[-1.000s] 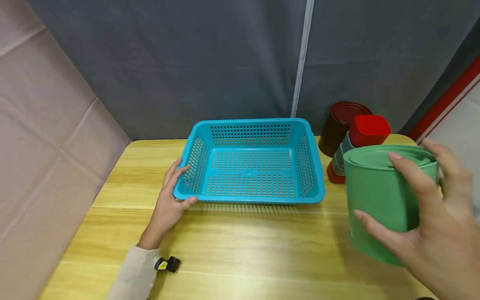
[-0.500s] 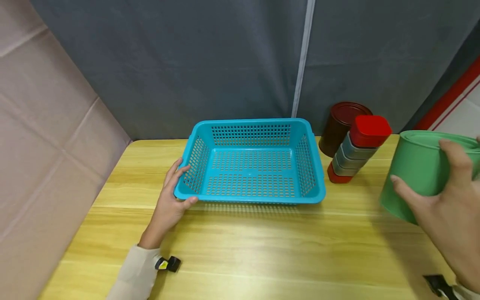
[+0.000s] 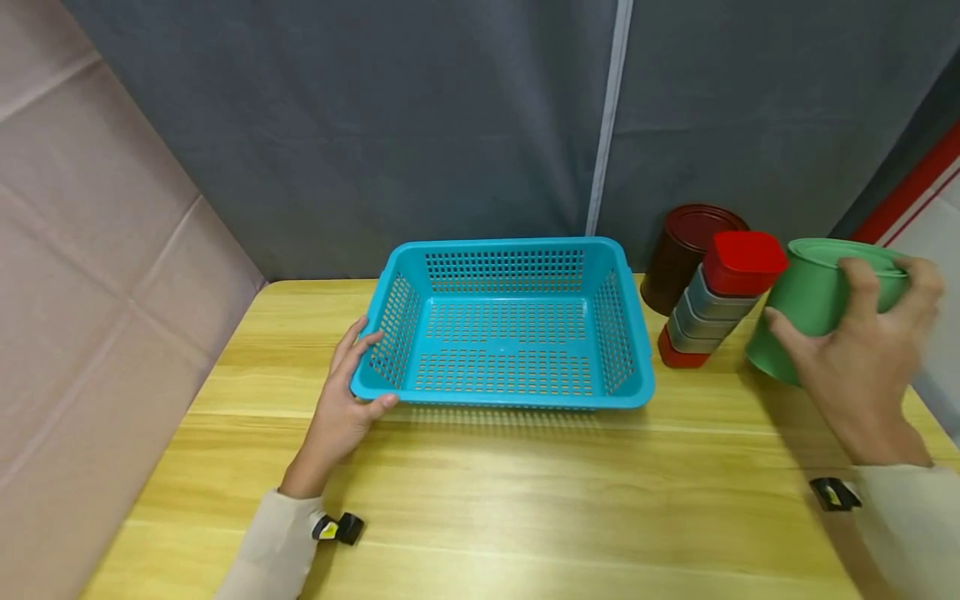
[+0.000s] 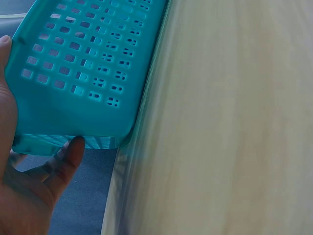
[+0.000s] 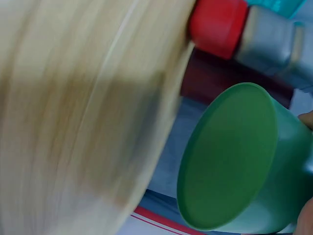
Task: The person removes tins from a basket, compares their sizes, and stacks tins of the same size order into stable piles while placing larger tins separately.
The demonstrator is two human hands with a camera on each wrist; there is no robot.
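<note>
My left hand (image 3: pixel 337 417) grips the near left corner of a turquoise perforated plastic basket (image 3: pixel 510 398), thumb on the front rim and fingers over the left rim. In the left wrist view those fingers also show at the basket's side (image 4: pixel 63 115). My right hand (image 3: pixel 870 375) holds a green lidded canister (image 3: pixel 802 304), its fingers bent over the top edge and its thumb on the side. The right wrist view shows the canister's round green base (image 5: pixel 230 156), tilted and raised off the tabletop. The canister hangs just right of a stack of red-and-grey containers (image 3: pixel 708 304).
Behind the stack stands a dark brown canister (image 3: pixel 667 258) with a dark red lid. Wood-grain tabletop (image 3: pixel 510 500) spreads out in front of the basket. A grey curtain (image 3: pixel 375 142) hangs at the back, and a pale pink panel (image 3: pixel 105 292) borders the left.
My right hand has carried the green canister rightward, then away from me and slightly back left, beside the stack. My left hand and the basket have stayed in place.
</note>
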